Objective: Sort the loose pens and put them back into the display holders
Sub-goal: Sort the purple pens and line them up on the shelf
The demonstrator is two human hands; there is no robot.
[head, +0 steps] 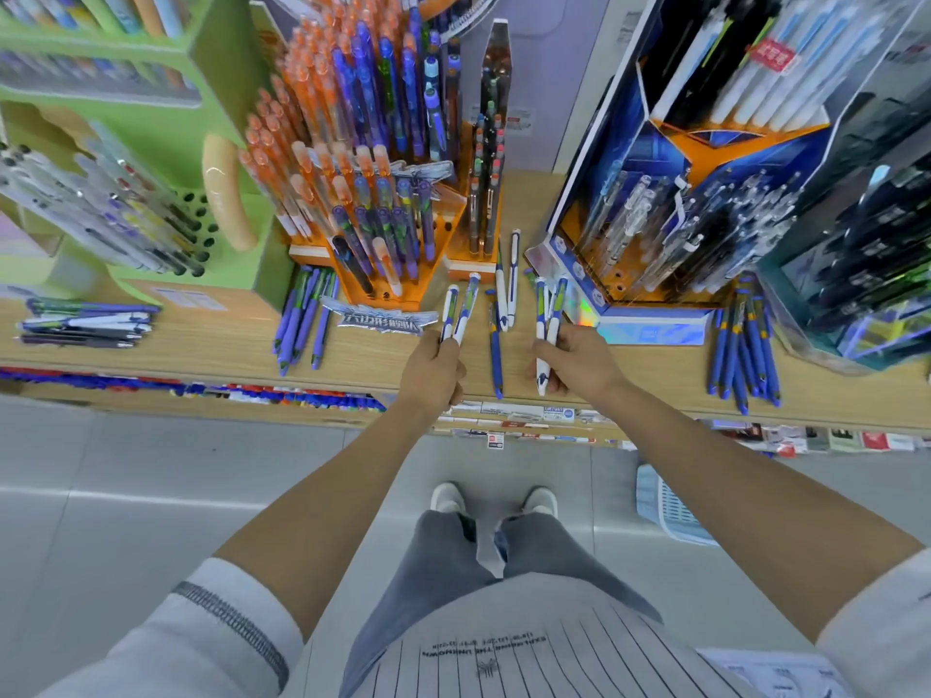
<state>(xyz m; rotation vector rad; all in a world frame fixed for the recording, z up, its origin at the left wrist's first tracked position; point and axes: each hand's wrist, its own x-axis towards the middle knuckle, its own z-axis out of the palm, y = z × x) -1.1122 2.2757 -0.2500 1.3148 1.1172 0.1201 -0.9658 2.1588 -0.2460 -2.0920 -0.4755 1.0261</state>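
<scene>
My left hand [434,369] grips two white-and-blue pens [459,310] that point up toward the orange display holder [383,204]. My right hand [572,360] grips a small bunch of white-and-blue pens [548,314] in front of the blue display holder [655,234]. Between my hands three loose pens [504,294] lie on the wooden shelf [211,340]. A pile of blue pens [302,319] lies left of the orange holder, and another blue pile [745,350] lies at the right.
A green display stand [151,158] with pens fills the left, with a stack of mixed pens [85,324] in front of it. A dark display [856,234] stands at the far right. A blue plastic basket [670,506] sits on the floor near my feet.
</scene>
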